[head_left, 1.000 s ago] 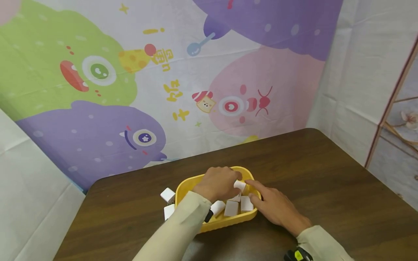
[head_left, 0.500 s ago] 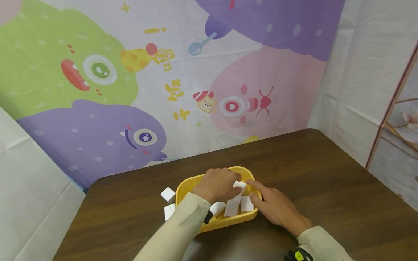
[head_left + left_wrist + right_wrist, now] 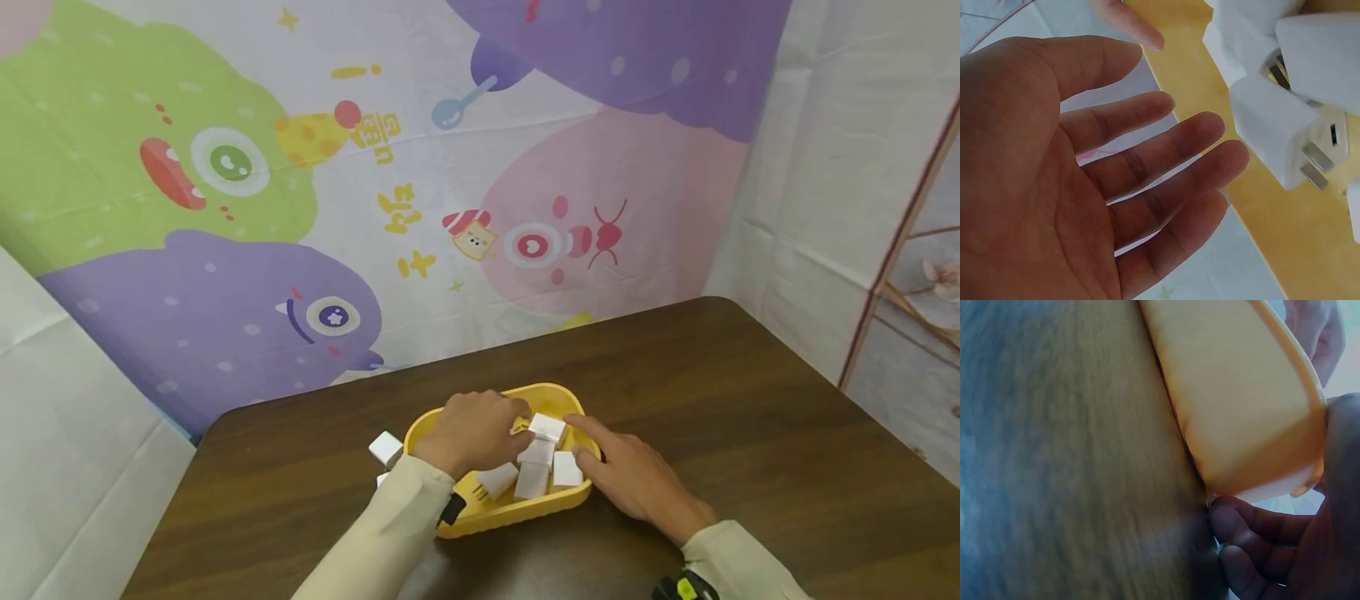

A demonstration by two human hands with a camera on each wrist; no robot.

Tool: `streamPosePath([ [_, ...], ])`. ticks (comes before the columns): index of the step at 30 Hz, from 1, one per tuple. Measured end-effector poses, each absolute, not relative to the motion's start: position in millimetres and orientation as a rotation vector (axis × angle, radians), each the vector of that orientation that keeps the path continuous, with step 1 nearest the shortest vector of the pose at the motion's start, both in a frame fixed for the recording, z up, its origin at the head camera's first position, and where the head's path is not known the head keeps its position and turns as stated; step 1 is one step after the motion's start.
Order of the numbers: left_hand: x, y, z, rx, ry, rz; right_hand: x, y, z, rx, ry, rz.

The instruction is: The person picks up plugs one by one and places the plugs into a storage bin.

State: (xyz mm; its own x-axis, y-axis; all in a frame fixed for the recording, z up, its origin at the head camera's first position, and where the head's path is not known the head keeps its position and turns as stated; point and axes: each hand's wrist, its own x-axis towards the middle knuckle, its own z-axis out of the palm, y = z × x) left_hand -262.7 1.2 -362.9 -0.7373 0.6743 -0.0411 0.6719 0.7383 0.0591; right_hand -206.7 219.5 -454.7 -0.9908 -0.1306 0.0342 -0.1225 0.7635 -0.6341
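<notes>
A yellow plastic basket stands on the table with several white plug-in chargers in it. My left hand hovers over its left half. In the left wrist view that palm holds nothing and the fingers are spread and relaxed. Beside its fingertips lies a charger with two metal prongs. The nearest charger in the head view lies just right of the left hand. My right hand grips the basket's right end, thumb and index finger over the rim. Its other fingers curl against the outside wall low down.
Outside the basket's left end, a white charger lies on the dark wooden table, with another partly hidden by the left sleeve. A cartoon-printed cloth hangs behind the table's far edge.
My left hand has let go of the charger at the basket's right end and drawn back left. That charger now lies flat in full view. The right hand stays where it was.
</notes>
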Motion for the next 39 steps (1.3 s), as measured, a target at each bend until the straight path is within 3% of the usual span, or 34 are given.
streamPosePath([
  [20,-248.2,-43.5,-375.7,1.211,3.090,0.209,-203.3,220.9,-456.3,-0.222,2.960,-1.069],
  [39,-246.4,-92.1,-386.0,1.031,3.383,0.549,-205.0,217.5,-455.3,-0.206,2.953,-1.059],
])
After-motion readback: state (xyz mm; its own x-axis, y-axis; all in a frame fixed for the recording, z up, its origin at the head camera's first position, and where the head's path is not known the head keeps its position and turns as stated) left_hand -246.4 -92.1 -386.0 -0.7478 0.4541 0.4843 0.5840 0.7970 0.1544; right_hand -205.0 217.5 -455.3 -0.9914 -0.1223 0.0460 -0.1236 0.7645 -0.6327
